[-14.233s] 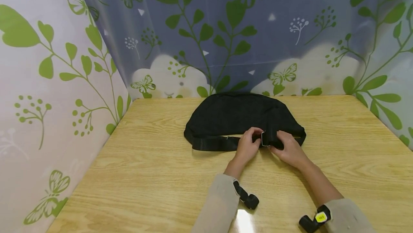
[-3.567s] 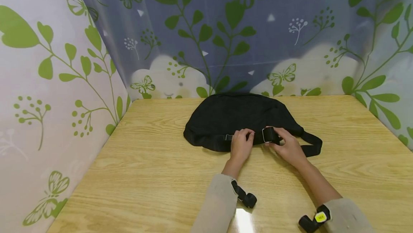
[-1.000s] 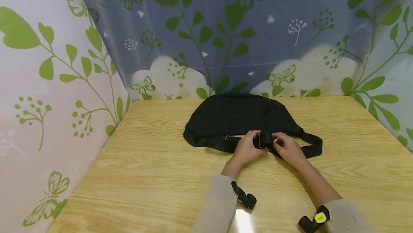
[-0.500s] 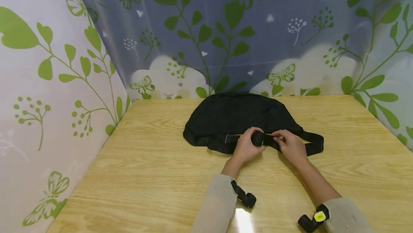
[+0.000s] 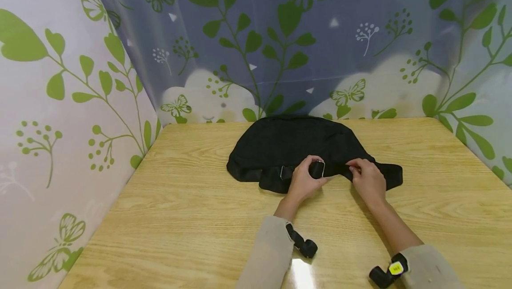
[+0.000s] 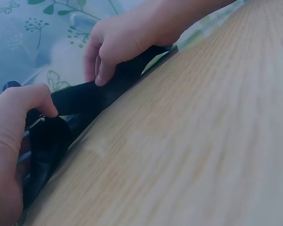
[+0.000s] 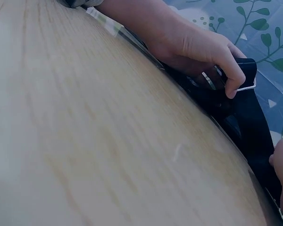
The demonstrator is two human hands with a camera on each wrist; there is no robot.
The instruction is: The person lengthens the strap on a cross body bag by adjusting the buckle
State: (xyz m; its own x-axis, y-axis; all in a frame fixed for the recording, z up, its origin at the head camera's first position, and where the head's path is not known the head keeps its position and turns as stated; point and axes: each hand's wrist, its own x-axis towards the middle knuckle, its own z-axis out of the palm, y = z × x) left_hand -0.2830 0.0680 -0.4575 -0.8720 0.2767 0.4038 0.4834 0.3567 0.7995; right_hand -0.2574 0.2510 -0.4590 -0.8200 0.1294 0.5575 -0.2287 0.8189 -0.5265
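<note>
A black waist bag (image 5: 296,140) lies flat on the table, its webbing strap (image 5: 336,170) along the near side. My left hand (image 5: 306,181) pinches the strap at a silvery metal slider buckle (image 5: 323,169), where the webbing makes a small loop. To its right, my right hand (image 5: 369,181) pinches the same strap between thumb and fingers. Between the hands the webbing is stretched and raised, as the left wrist view shows with the strap (image 6: 80,99). A second metal buckle (image 5: 282,172) sits left of my left hand. The right palm hides part of the strap.
The wood-grain table (image 5: 180,218) extends around the bag. Behind it hangs a blue curtain (image 5: 360,49) with leaf and butterfly prints, and a pale printed sheet (image 5: 80,124) borders the left side. Black camera mounts (image 5: 308,248) stick out from both sleeves.
Over the last second my right hand has slid right along the strap and the left hand with the buckle shifted slightly left. Since the oldest frame, a strap fold has come out at the bag's right.
</note>
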